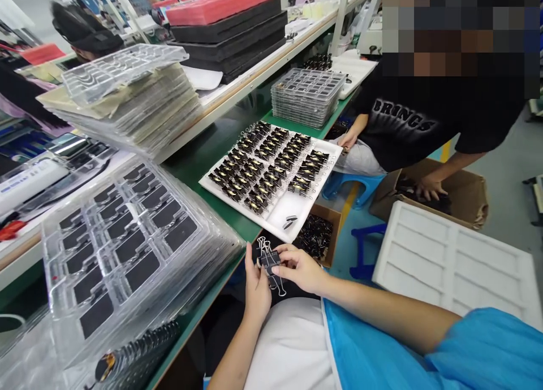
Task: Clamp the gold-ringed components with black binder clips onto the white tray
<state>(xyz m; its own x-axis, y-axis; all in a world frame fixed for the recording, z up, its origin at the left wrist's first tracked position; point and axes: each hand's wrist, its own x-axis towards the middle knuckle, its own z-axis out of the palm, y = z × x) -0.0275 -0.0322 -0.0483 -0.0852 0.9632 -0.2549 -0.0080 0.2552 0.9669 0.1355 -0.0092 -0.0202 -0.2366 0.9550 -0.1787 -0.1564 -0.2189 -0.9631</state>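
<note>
Black binder clips (268, 259) with silver wire handles are held between my two hands, just off the front edge of the green table. My left hand (257, 291) supports them from the left, its fingers pointing up. From the right, my right hand (300, 268) pinches the clips with thumb and fingers. Beyond my hands, a white tray (278, 223) holds rows of clipped black pieces with small yellowish parts. A few loose dark strips (291, 221) lie in its near corner compartment.
Stacked clear plastic trays (123, 237) stand at left, with another stack (309, 96) behind the white tray. A cardboard box (335, 232) of small black parts sits below the table edge. At right, a person in black reaches into a larger box (470, 195) beside a white panel (458, 260).
</note>
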